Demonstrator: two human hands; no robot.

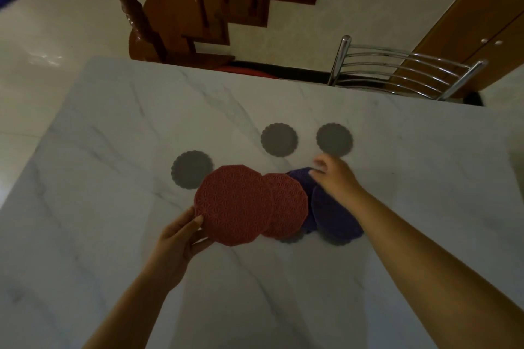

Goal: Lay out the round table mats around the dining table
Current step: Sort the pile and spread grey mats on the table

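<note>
Red mats (232, 204) — round, scallop-edged, lattice-patterned — overlap purple mats (334, 215).

A: How is the left hand (175, 238) set?
B: Forearm angled in from lower left, thumb on top, fingers beneath, pinching the rim of a red mat (235, 204).
A: And the right hand (334, 178)?
B: Arm stretched forward, palm down, fingers blurred; its grip is unclear.

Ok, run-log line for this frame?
left hand: pinches red mat | right hand: on purple mat, grip blurred | second red mat: between them | grey mats: three on table
</note>
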